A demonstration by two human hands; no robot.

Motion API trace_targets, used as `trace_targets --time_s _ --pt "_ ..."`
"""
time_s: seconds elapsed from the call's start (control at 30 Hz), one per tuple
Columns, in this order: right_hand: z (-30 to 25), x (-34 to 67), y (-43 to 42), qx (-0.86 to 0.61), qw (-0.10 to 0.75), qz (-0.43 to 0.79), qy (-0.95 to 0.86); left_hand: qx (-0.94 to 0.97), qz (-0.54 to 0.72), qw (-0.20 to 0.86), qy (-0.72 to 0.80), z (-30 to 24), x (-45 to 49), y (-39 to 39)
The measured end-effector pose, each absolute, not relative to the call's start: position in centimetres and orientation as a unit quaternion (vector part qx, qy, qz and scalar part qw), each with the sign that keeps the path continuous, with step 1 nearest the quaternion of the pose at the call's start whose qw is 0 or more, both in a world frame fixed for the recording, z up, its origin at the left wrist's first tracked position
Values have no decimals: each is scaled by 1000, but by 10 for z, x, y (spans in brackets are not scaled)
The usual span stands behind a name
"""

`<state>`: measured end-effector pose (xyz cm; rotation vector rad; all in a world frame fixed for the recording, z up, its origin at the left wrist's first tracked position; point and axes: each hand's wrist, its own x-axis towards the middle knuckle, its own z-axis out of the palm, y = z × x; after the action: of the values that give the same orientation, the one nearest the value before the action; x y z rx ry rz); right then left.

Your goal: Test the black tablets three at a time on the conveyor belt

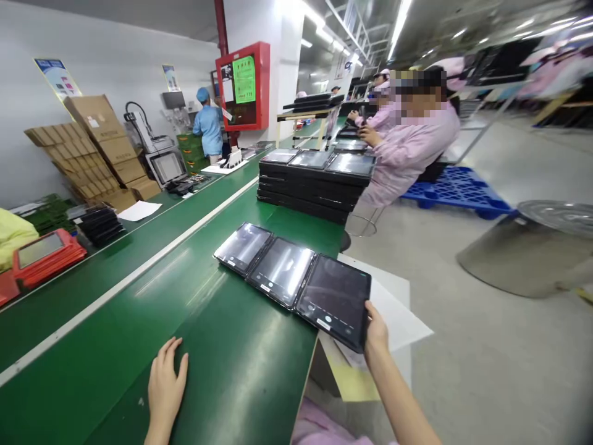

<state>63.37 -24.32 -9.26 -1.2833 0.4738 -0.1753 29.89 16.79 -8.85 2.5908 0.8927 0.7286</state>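
The left hand [165,383] is at the near end of the green bench [241,364], holding nothing, its fingers loosely together and slightly bent, the thumb spread away from them; whether the palm rests on the surface cannot be told. Across from it, the right hand [376,334] grips the outer side of the right tablet [334,300], a digit against the rim and the rest mostly hidden. That tablet reaches past the bench's right edge, with white sheets [393,306] and a yellow sheet [356,378] lower down beside that edge. Next to it, in a slanting row toward the bench's middle, come the middle tablet [281,270] and the left tablet [244,246], all black-rimmed, screens up. Beyond the row, along the same right edge, stands a black stack [303,198] with three more screens on top. Toward the bench's left edge, past a long white strip [139,281], sit red trays [49,262], a dark pile [99,225] and white paper [139,211]. Off the right edge, behind the stack, a person in pink [417,151] sits near a blue pallet [456,188]. Farther off are cardboard boxes [104,145], a person in blue [210,130] and a red cabinet [264,86].
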Motion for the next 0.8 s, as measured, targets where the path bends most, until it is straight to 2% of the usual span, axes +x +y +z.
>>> trace_targets --time_s 0.3,0.43,0.5,0.6,0.63,0.73,0.8 --pt "-90 649 -236 -698 658 -173 224 906 261 133 306 -85 300 167" --pt "-62 658 -229 -754 601 -203 173 908 263 126 301 -82 301 166" --pt "-35 658 -215 -802 548 -221 87 910 262 127 296 -80 302 164" --pt "3 639 -166 -853 438 -244 -142 911 260 130 294 -77 303 162" --pt "10 626 -142 -845 426 -239 -218 910 260 130 295 -77 303 162" --pt "8 569 -53 -804 379 -149 -434 909 265 133 294 -78 304 163" --pt "-10 526 7 -769 288 -41 -569 909 270 139 287 -80 305 164"
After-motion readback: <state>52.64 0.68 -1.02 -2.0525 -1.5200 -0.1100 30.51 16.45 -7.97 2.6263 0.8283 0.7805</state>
